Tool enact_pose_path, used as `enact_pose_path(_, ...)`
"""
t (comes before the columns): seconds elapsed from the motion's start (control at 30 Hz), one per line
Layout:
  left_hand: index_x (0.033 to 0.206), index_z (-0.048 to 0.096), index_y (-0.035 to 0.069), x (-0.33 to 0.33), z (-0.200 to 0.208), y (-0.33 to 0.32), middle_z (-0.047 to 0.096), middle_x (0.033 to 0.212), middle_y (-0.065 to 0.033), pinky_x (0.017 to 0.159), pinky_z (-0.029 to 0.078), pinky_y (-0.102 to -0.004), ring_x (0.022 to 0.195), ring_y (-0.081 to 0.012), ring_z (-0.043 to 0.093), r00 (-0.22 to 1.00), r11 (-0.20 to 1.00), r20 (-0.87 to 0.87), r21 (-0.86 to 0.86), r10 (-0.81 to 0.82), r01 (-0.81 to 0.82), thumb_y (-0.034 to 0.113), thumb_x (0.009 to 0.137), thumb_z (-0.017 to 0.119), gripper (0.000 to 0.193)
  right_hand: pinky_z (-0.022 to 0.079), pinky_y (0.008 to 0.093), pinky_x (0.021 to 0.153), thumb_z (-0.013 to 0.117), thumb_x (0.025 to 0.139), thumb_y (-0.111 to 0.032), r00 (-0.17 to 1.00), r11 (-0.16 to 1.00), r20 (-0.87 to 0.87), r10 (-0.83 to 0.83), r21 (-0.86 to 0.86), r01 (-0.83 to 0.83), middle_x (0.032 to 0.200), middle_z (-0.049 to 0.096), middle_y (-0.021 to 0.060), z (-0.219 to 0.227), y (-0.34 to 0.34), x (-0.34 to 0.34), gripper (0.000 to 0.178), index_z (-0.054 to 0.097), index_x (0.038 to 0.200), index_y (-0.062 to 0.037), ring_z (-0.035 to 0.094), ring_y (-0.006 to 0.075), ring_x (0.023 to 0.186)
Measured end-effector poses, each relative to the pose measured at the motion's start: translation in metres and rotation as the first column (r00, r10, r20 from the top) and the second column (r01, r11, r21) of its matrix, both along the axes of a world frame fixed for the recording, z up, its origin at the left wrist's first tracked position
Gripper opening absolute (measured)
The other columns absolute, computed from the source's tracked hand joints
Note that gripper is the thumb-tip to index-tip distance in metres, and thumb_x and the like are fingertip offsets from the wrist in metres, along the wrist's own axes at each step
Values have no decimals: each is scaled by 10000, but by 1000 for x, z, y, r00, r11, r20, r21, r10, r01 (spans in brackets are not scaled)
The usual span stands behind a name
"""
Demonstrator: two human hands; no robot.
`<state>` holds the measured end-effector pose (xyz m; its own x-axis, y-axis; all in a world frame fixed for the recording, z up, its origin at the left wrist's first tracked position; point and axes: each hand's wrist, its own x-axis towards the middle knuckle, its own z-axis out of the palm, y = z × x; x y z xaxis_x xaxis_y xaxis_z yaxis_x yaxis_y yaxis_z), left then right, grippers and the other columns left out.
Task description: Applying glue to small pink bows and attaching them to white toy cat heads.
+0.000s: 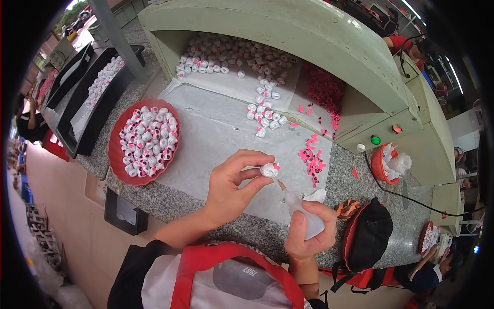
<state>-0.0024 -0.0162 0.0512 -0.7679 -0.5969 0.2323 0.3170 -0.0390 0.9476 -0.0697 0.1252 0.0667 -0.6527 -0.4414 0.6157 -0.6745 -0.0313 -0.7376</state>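
Observation:
Between thumb and fingers, my left hand pinches a small white rounded piece with a pink patch on it. My right hand is wrapped round a translucent squeeze bottle, its thin nozzle tilted up against or very close to the piece. Beyond my hands, a loose group of similar white pieces lies on white paper. Small pink and dark bits are scattered to the right of them. A red scalloped bowl at the left is full of white pieces with pink and dark marks.
A pale green hooded cabinet spans the back, with heaped white pieces and a pile of dark pink bits under it. At right are a small red basket, a cable and a black bag. Black trays stand left.

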Motion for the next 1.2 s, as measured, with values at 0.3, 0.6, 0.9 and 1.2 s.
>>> enact_pose_path(0.3,1031,522,-56,2,0,-3,489,1056,-155,834,474,-299,985,-214,520,1000,998,7,-54,11,-10,-148,724,538,321,439,249,564,595,713,-87,993,999,-113,35,29,-32,737,590,95,9,-9,-2,161,547,838,3,559,157,607)
enact_pose_path(0.6,1027,548,-26,2,0,-4,528,1036,-106,814,473,-245,952,-152,534,1000,997,-11,70,24,-23,-125,726,552,316,473,272,490,616,647,-6,981,996,-183,71,72,-59,710,602,101,15,-6,-7,222,527,849,21,591,209,538)
enact_pose_path(0.9,1061,501,-55,5,4,-8,558,1049,-135,808,469,-245,930,-160,563,991,938,3,322,-137,129,-117,735,554,336,462,273,468,609,651,-16,983,998,-174,54,20,-51,707,598,99,10,-3,-7,223,526,854,22,574,197,507)
enact_pose_path(1.2,1027,515,-51,4,9,-8,568,1028,-151,804,463,-258,941,-179,560,992,924,21,368,-121,104,-134,679,577,363,464,275,474,610,652,-23,980,1000,-197,20,26,-15,704,599,92,12,2,-10,222,527,853,19,580,200,514)
